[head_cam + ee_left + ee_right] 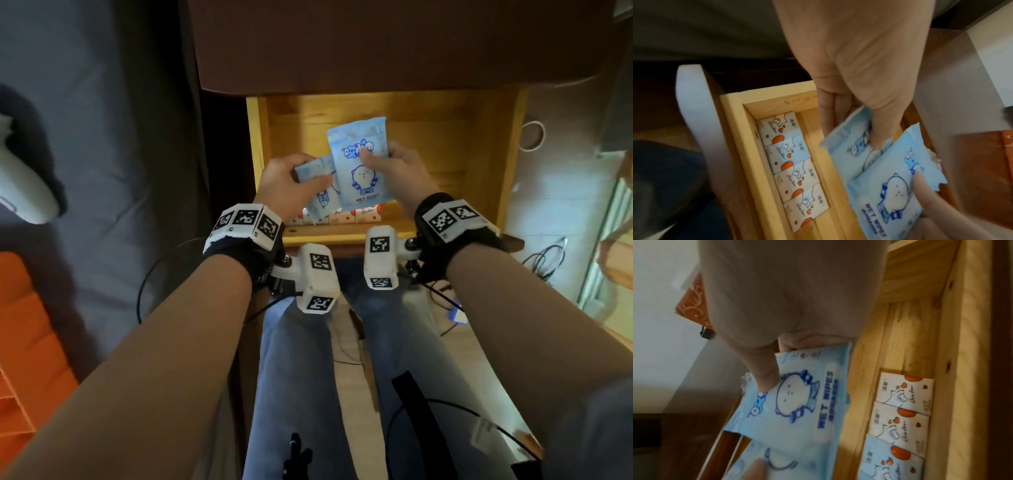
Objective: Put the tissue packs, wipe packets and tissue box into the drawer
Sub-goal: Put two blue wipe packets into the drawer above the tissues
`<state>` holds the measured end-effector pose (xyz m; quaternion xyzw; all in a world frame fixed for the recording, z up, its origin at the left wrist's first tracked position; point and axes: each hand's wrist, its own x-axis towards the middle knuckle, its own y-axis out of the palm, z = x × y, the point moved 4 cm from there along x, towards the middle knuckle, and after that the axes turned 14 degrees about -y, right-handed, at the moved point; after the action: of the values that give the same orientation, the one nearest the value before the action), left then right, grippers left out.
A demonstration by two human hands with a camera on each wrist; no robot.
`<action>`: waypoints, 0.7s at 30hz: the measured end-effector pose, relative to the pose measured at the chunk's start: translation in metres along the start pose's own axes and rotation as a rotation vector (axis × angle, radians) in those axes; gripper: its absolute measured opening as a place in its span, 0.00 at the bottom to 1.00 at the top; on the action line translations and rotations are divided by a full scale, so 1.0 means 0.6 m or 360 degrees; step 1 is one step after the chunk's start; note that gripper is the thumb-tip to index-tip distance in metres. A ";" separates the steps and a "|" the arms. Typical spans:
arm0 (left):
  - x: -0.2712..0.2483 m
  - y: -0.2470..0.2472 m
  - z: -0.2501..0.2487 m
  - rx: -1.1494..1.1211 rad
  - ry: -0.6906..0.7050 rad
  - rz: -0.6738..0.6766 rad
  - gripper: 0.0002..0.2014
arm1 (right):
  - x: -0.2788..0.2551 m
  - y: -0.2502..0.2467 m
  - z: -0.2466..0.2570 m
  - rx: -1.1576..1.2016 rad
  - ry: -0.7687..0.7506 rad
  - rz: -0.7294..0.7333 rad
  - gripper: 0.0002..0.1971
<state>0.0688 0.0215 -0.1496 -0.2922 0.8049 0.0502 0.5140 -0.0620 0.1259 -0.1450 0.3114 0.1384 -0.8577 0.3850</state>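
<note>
Wipe packets, two, pale blue with a cartoon figure and "WET WIPES" print, both held above the open drawer (510,144). Right hand (397,171): thumb on the printed face, fingers behind, pinching the upper wipe packet (359,164) at its right edge. Left hand (287,185): thumb on top, fingers beneath, gripping the lower wipe packet (315,185), which lies partly under the upper one and to its left. The two packets overlap and touch. Drawer: light wood, pulled out toward the person from a dark brown cabinet (376,44). Tissue packs (791,164): four in view, white and pale blue with orange hearts, lying flat in a row along the near wall of the drawer, edges overlapping. Tissue box (694,303): orange with pale scrollwork, partly hidden behind the right hand, outside the drawer on the right. Left of the cabinet: grey bedding (102,137).
</note>
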 end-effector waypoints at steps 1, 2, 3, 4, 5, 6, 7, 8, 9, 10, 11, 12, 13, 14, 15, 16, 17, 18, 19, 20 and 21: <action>0.004 0.003 0.006 -0.0098 -0.0036 -0.0040 0.10 | 0.003 -0.001 -0.011 -0.0029 0.0033 0.0031 0.01; 0.008 0.006 0.014 -0.0218 -0.0085 -0.0083 0.13 | 0.005 -0.004 -0.021 -0.0045 0.0059 0.0039 0.02; 0.011 0.009 0.022 -0.0327 -0.0147 -0.0125 0.18 | 0.005 -0.006 -0.028 -0.0050 0.0076 0.0034 0.03; 0.015 0.012 0.029 -0.0419 -0.0201 -0.0159 0.23 | 0.006 -0.008 -0.034 -0.0052 0.0085 0.0026 0.03; 0.018 0.016 0.035 -0.0485 -0.0243 -0.0168 0.28 | 0.008 -0.011 -0.041 -0.0065 0.0086 0.0012 0.05; 0.023 0.020 0.041 -0.0519 -0.0270 -0.0161 0.32 | 0.011 -0.015 -0.047 -0.0087 0.0088 -0.0013 0.07; 0.026 0.025 0.044 -0.0499 -0.0290 -0.0161 0.34 | 0.014 -0.018 -0.053 -0.0110 0.0089 -0.0036 0.10; 0.031 0.027 0.046 -0.0445 -0.0289 -0.0188 0.34 | 0.017 -0.021 -0.058 -0.0126 0.0092 -0.0053 0.12; 0.035 0.029 0.045 -0.0378 -0.0266 -0.0242 0.33 | 0.022 -0.023 -0.063 -0.0136 0.0093 -0.0063 0.14; 0.042 0.028 0.042 -0.0322 -0.0219 -0.0313 0.29 | 0.028 -0.025 -0.068 -0.0145 0.0087 -0.0071 0.15; 0.048 0.027 0.037 -0.0282 -0.0164 -0.0386 0.24 | 0.035 -0.026 -0.071 -0.0166 0.0070 -0.0075 0.16; 0.058 0.027 0.034 -0.0260 -0.0117 -0.0440 0.19 | 0.043 -0.029 -0.075 -0.0217 0.0044 -0.0084 0.16; 0.068 0.026 0.029 -0.0253 -0.0071 -0.0468 0.16 | 0.053 -0.033 -0.077 -0.0296 0.0006 -0.0104 0.15; 0.082 0.026 0.026 -0.0240 -0.0038 -0.0484 0.13 | 0.065 -0.038 -0.081 -0.0385 -0.0039 -0.0131 0.14; 0.093 0.028 0.022 -0.0208 -0.0017 -0.0489 0.13 | 0.077 -0.043 -0.084 -0.0465 -0.0073 -0.0159 0.14; 0.104 0.030 0.018 -0.0152 -0.0007 -0.0502 0.14 | 0.089 -0.047 -0.088 -0.0525 -0.0091 -0.0180 0.13; 0.115 0.032 0.015 -0.0085 -0.0008 -0.0519 0.17 | 0.102 -0.050 -0.093 -0.0561 -0.0094 -0.0188 0.13; 0.126 0.034 0.014 -0.0021 -0.0019 -0.0539 0.21 | 0.115 -0.052 -0.099 -0.0574 -0.0088 -0.0187 0.13; 0.136 0.037 0.013 0.0047 -0.0031 -0.0559 0.26 | 0.126 -0.051 -0.104 -0.0564 -0.0075 -0.0183 0.13; 0.147 0.039 0.015 0.0120 -0.0030 -0.0581 0.29 | 0.136 -0.051 -0.110 -0.0546 -0.0057 -0.0181 0.13; 0.154 0.041 0.016 0.0191 -0.0028 -0.0598 0.30 | 0.144 -0.050 -0.115 -0.0530 -0.0042 -0.0179 0.13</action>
<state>0.0358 0.0065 -0.2387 -0.4058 0.7332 -0.0921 0.5379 -0.0987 0.1290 -0.2535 0.2237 0.2908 -0.8471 0.3844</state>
